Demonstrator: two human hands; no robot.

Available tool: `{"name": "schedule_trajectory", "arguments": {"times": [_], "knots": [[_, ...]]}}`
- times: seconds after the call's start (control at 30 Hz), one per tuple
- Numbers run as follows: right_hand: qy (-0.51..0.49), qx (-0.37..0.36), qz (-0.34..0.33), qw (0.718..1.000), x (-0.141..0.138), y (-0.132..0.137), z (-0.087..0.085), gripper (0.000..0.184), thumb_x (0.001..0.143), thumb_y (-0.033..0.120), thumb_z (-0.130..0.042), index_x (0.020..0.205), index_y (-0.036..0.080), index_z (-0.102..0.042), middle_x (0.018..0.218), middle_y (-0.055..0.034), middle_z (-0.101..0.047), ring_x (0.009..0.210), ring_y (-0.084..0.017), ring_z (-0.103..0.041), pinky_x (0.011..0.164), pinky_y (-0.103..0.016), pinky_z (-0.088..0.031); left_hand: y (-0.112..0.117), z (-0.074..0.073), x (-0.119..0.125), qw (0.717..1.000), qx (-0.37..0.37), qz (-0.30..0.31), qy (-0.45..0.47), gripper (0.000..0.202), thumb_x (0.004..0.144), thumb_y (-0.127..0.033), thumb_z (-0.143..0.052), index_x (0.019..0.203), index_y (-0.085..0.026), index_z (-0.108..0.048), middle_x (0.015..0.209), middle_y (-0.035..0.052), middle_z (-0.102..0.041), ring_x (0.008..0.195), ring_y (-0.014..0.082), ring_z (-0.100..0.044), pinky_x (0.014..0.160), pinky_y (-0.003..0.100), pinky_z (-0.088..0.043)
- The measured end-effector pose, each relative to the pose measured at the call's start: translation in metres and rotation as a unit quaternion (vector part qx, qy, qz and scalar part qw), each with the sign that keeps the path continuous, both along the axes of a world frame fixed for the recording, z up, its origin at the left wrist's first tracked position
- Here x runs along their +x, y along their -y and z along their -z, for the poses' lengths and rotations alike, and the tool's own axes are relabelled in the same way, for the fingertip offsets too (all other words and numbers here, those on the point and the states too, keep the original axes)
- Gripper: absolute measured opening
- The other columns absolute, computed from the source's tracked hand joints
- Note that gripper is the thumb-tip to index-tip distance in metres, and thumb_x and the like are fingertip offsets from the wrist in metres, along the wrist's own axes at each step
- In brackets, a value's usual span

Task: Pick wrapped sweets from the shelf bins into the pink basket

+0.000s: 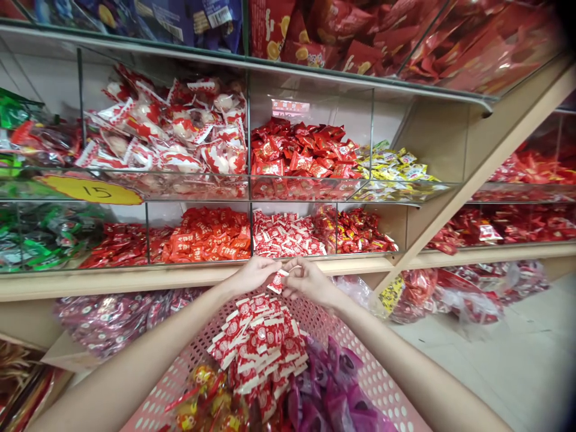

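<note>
Over the far rim of a pink perforated basket (204, 342), my left hand (254, 276) and my right hand (310, 281) come together. Between their fingertips is one small red-and-white wrapped candy (278, 281), pinched from both sides. Below them in the basket lies a heap of the same red-and-white candies (261, 342). Purple-wrapped sweets (333, 384) fill the basket's right side, and yellow-and-red wrapped sweets (211, 396) its near left. Just beyond my hands, a shelf compartment holds more matching red-and-white candies (288, 234).
Clear-fronted shelves hold red packets (306, 150), orange-red packets (209, 234) and yellow packets (405, 165). A yellow price tag (92, 189) reads 15. The wooden shelf edge (180, 277) runs behind my hands. Plastic bags of goods (468, 294) lie on the floor at right.
</note>
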State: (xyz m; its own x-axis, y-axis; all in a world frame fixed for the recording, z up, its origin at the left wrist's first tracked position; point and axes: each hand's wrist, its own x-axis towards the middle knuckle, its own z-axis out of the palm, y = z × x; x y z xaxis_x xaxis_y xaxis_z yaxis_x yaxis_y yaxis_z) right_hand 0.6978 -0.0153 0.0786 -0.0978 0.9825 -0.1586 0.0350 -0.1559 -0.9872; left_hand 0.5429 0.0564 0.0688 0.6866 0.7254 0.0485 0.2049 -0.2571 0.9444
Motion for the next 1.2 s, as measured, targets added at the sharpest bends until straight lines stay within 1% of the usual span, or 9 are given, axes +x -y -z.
{"name": "schedule_trajectory", "arguments": {"times": [0.1,0.17,0.23,0.33,0.47,0.73,0.93,1.07,1.2], "knots": [[0.038,0.016,-0.030,0.999,-0.001,0.007,-0.001,0.022,0.070,0.014,-0.058,0.084,0.021,-0.042,0.049,0.0100,-0.057,0.043,-0.009,-0.057,0.042,-0.018,-0.042,0.000,-0.001,0.000,1.000,-0.006,0.010,0.011,0.053,0.085,-0.055,-0.042,0.072,-0.011,-0.069,0.065,0.0030,-0.066,0.066,0.0160,-0.060,0.068,0.028,-0.046],[0.072,0.028,-0.060,0.995,-0.005,0.018,0.003,0.022,0.070,0.012,-0.056,0.084,0.021,-0.042,0.049,0.0098,-0.055,0.044,-0.010,-0.055,0.044,-0.019,-0.041,0.000,-0.002,0.000,1.000,-0.012,0.016,0.017,0.055,0.086,-0.056,-0.041,0.078,-0.012,-0.072,0.079,0.0066,-0.072,0.084,0.0202,-0.064,0.084,0.031,-0.045],[0.131,0.037,-0.091,0.987,-0.011,0.032,0.008,0.021,0.069,0.012,-0.056,0.084,0.021,-0.045,0.054,0.0082,-0.055,0.047,-0.011,-0.054,0.045,-0.020,-0.038,0.000,-0.002,0.000,1.000,-0.017,0.009,0.016,0.055,0.086,-0.057,-0.042,0.079,-0.012,-0.074,0.087,0.0084,-0.074,0.093,0.0220,-0.065,0.093,0.033,-0.043],[0.254,0.077,-0.145,0.953,-0.029,0.049,0.012,0.023,0.067,0.014,-0.059,0.087,0.021,-0.050,0.065,0.0050,-0.057,0.056,-0.012,-0.053,0.048,-0.021,-0.035,-0.002,0.001,0.000,1.000,-0.020,0.000,0.017,0.055,0.085,-0.057,-0.043,0.078,-0.012,-0.074,0.090,0.0093,-0.074,0.092,0.0219,-0.065,0.095,0.034,-0.042],[0.385,0.117,-0.200,0.893,-0.057,0.055,0.007,0.026,0.069,0.016,-0.058,0.093,0.021,-0.052,0.073,0.0022,-0.059,0.069,-0.015,-0.054,0.055,-0.022,-0.033,-0.003,0.003,0.000,0.999,-0.029,0.004,0.023,0.054,0.085,-0.057,-0.044,0.076,-0.013,-0.073,0.091,0.0092,-0.074,0.091,0.0214,-0.066,0.095,0.036,-0.043],[0.535,0.175,-0.214,0.798,-0.081,0.055,0.016,0.029,0.074,0.014,-0.049,0.103,0.017,-0.053,0.087,-0.0089,-0.068,0.074,-0.021,-0.062,0.055,-0.027,-0.036,-0.002,0.001,-0.002,0.999,-0.028,0.000,0.015,0.054,0.085,-0.056,-0.045,0.078,-0.011,-0.073,0.091,0.0098,-0.073,0.093,0.0217,-0.065,0.096,0.036,-0.042],[0.611,0.223,-0.182,0.737,-0.086,0.057,0.021,0.023,0.075,0.008,-0.049,0.097,0.014,-0.055,0.082,-0.0103,-0.068,0.065,-0.022,-0.066,0.048,-0.027,-0.042,-0.003,0.001,-0.002,0.999,-0.030,-0.005,0.015,0.055,0.085,-0.057,-0.044,0.078,-0.011,-0.073,0.093,0.0107,-0.073,0.093,0.0214,-0.065,0.097,0.035,-0.041],[0.622,0.298,-0.197,0.697,-0.087,0.064,0.026,0.022,0.076,0.007,-0.055,0.096,0.016,-0.053,0.082,-0.0078,-0.065,0.061,-0.022,-0.065,0.043,-0.028,-0.046,-0.003,-0.002,-0.002,0.999,-0.047,-0.002,0.017,0.058,0.083,-0.061,-0.043,0.076,-0.012,-0.073,0.093,0.0106,-0.073,0.095,0.0221,-0.065,0.098,0.036,-0.040],[0.602,0.358,-0.215,0.681,-0.088,0.072,0.033,0.010,0.085,0.024,-0.055,0.088,0.015,-0.056,0.082,-0.0070,-0.064,0.064,-0.022,-0.065,0.043,-0.030,-0.050,-0.002,-0.004,-0.001,0.997,-0.074,0.005,0.027,0.061,0.081,-0.065,-0.043,0.072,-0.013,-0.073,0.093,0.0102,-0.073,0.094,0.0221,-0.065,0.100,0.038,-0.039]]}}
